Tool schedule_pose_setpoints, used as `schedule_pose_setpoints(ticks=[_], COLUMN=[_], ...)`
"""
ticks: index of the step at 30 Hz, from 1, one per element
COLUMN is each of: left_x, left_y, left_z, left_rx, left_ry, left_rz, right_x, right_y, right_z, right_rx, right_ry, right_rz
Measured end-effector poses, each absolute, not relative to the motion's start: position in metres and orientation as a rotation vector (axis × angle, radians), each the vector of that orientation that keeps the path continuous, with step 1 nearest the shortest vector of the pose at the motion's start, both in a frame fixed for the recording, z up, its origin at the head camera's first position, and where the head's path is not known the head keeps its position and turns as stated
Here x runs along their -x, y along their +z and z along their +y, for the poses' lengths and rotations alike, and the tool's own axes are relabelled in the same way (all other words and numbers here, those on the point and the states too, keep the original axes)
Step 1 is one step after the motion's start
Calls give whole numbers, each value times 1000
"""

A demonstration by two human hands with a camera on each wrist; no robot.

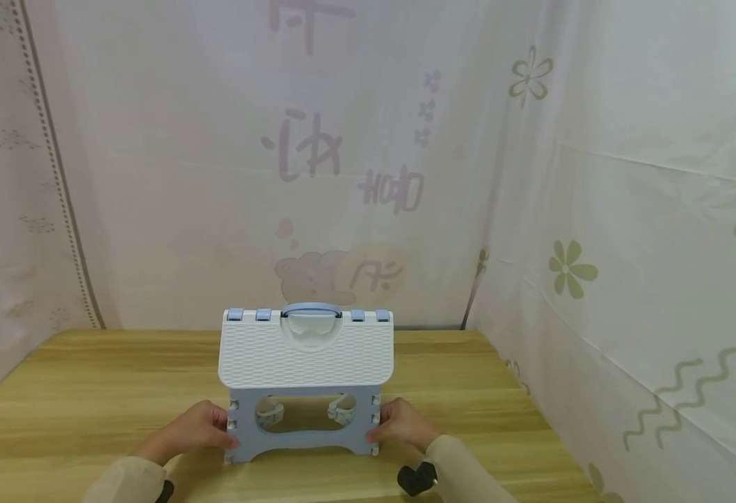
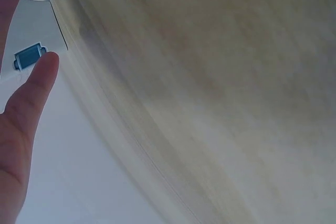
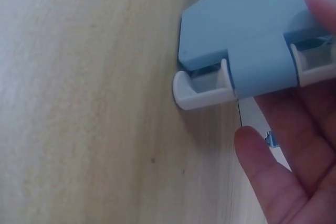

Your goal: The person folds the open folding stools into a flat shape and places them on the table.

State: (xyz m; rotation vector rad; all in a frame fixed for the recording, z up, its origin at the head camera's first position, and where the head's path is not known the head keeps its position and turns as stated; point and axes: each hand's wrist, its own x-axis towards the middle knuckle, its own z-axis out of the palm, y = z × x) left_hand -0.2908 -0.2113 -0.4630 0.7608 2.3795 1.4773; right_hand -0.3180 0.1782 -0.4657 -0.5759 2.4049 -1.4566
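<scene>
A folding stool (image 1: pixel 306 367) stands upright in the lower middle of the head view, its long axis running left to right across the frame. Its white woven-pattern panel (image 1: pixel 343 360) faces the viewer, a blue handle (image 1: pixel 311 306) sits midway along the upper edge, and the pale blue leg frame (image 1: pixel 305 440) points down to the table (image 1: pixel 468 398).

The left hand (image 1: pixel 193 429) comes in from the lower left, with the thumb on the front of the leg frame and the other fingers behind its side edge, pinching it. The left wrist view shows two digits apart at the left edge, one tip near a small blue clip (image 2: pixel 29 57); the stool is mostly cut off there, so I cannot tell how firm that grip is. The right hand (image 1: pixel 406 425) mirrors this from the lower right, pinching the opposite side; in the right wrist view one fingertip lies on the blue face at upper right, while other fingers bend beneath.

Both forearms slant inward in beige sleeves (image 1: pixel 465 468), a black heart-shaped piece (image 1: pixel 417 479) beside the right cuff.

Behind the table hangs a pale cloth (image 1: pixel 186 175) with pinkish writing (image 1: pixel 308 147) at upper centre, too faint to read, above a cartoon bear (image 1: pixel 308 276).
</scene>
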Motion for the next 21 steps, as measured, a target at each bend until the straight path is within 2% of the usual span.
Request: schedule_pose_setpoints(ticks=[21], left_x=[288], left_y=[-463], left_z=[-210], left_rx=[-781], left_ry=[1478], left_rz=[2403], right_x=[314], right_y=[-464], right_z=[177], right_rx=[591], right_ry=[-1462], right_rz=[2422])
